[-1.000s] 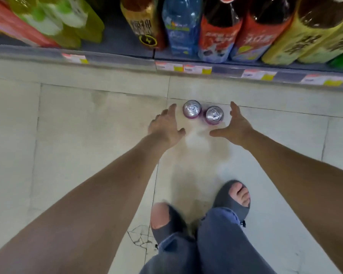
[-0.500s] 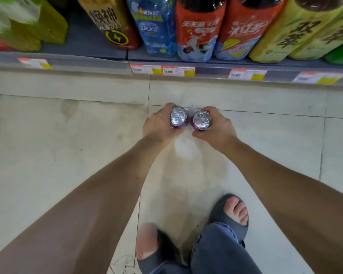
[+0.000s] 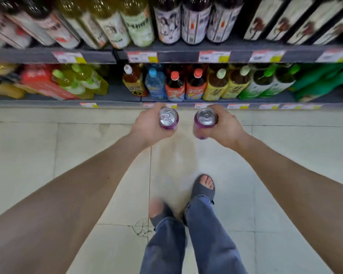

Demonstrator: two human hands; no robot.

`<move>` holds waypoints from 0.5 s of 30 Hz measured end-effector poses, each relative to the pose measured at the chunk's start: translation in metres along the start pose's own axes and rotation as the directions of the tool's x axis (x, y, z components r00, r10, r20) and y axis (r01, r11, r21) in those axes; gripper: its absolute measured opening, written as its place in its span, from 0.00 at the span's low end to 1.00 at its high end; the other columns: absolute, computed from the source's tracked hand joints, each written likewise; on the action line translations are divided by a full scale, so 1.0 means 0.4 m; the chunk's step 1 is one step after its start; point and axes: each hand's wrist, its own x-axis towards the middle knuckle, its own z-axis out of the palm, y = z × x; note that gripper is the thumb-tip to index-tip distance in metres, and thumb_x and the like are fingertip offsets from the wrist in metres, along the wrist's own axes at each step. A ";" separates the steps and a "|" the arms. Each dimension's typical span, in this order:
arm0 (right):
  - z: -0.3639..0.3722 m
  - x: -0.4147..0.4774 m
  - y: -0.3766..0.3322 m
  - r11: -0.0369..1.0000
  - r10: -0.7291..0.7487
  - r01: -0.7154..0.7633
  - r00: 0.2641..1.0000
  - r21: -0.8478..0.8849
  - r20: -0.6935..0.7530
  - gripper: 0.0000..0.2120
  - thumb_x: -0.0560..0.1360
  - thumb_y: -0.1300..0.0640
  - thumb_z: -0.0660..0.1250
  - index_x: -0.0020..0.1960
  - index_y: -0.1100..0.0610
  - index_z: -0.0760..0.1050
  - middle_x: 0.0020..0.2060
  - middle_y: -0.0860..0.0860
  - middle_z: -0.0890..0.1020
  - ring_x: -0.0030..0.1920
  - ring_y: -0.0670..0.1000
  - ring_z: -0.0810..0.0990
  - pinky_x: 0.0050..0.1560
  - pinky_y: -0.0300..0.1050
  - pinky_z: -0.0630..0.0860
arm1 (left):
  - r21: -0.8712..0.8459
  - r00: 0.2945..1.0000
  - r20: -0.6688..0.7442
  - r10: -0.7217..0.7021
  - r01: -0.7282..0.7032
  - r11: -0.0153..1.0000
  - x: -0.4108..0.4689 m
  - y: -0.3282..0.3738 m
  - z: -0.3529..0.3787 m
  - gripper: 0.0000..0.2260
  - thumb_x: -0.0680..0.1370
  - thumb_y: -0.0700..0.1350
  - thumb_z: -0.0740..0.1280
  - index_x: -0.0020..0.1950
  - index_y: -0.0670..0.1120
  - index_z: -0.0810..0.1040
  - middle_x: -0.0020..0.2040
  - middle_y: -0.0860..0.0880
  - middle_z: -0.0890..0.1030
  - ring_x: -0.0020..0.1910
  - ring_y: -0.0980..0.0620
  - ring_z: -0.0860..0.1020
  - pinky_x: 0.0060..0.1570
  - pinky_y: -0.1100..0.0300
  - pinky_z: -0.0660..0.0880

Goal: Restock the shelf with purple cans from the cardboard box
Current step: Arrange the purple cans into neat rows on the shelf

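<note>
Two purple cans (image 3: 168,119) in hands (image 3: 147,127), over tile floor (image 3: 48,155) nr shelf (image 3: 115,104).

The left can (image 3: 168,118) sat in the left hand (image 3: 148,126), the other can (image 3: 205,119) at its three o'clock, apart; the shelf (image 3: 117,94) stood at twelve o'clock.

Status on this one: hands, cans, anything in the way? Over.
Full hands: left hand grips left can, right hand grips right can. Both cans tops up, apart, before the lower shelf. That shelf crowded with bottles.
</note>
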 end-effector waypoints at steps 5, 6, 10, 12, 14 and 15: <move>-0.293 -0.286 -0.290 0.995 -0.087 0.086 0.996 -0.045 -0.012 0.23 0.61 0.54 0.83 0.50 0.41 0.76 0.45 0.41 0.82 0.46 0.46 0.80 0.40 0.28 0.73 | 0.035 0.987 0.058 0.153 -0.155 0.987 -0.179 0.306 -0.319 0.30 0.59 0.61 0.81 0.57 0.59 0.75 0.50 0.57 0.83 0.51 0.52 0.81 0.50 0.56 0.79; -0.349 -0.342 -0.336 0.994 -0.100 0.099 0.995 -0.040 -0.026 0.24 0.61 0.52 0.83 0.51 0.41 0.77 0.45 0.40 0.81 0.46 0.45 0.80 0.41 0.28 0.72 | 0.048 0.979 0.080 0.186 -0.190 0.981 -0.212 0.370 -0.369 0.31 0.57 0.61 0.81 0.57 0.59 0.75 0.50 0.57 0.83 0.51 0.52 0.81 0.50 0.55 0.79; -0.553 -0.539 -0.469 0.992 -0.125 0.122 0.985 -0.027 -0.117 0.36 0.53 0.43 0.81 0.58 0.48 0.75 0.48 0.44 0.83 0.48 0.46 0.83 0.48 0.40 0.80 | 0.102 0.935 0.097 0.342 -0.351 0.931 -0.335 0.624 -0.497 0.31 0.55 0.63 0.79 0.54 0.55 0.78 0.48 0.55 0.84 0.48 0.50 0.82 0.47 0.55 0.80; -0.651 -0.627 -0.509 0.988 -0.152 0.153 0.974 -0.011 -0.167 0.40 0.53 0.43 0.81 0.62 0.51 0.73 0.51 0.47 0.84 0.51 0.47 0.83 0.53 0.44 0.79 | 0.088 0.908 0.094 0.409 -0.417 0.905 -0.396 0.747 -0.534 0.30 0.57 0.63 0.80 0.55 0.54 0.78 0.47 0.55 0.85 0.47 0.51 0.83 0.46 0.58 0.78; -0.755 -0.716 -0.536 0.983 -0.184 0.185 0.962 -0.015 -0.203 0.37 0.57 0.45 0.83 0.61 0.52 0.73 0.51 0.47 0.84 0.50 0.45 0.83 0.53 0.43 0.79 | 0.112 0.880 0.092 0.467 -0.475 0.873 -0.459 0.871 -0.563 0.29 0.59 0.63 0.81 0.55 0.55 0.79 0.48 0.57 0.84 0.47 0.53 0.82 0.45 0.59 0.76; -0.810 -0.760 -0.543 0.979 -0.203 0.206 0.955 -0.012 -0.215 0.34 0.58 0.46 0.84 0.59 0.52 0.74 0.50 0.46 0.84 0.48 0.43 0.83 0.50 0.42 0.79 | 0.127 0.865 0.094 0.493 -0.502 0.855 -0.489 0.932 -0.573 0.29 0.59 0.63 0.82 0.55 0.55 0.79 0.48 0.57 0.84 0.48 0.53 0.81 0.46 0.58 0.75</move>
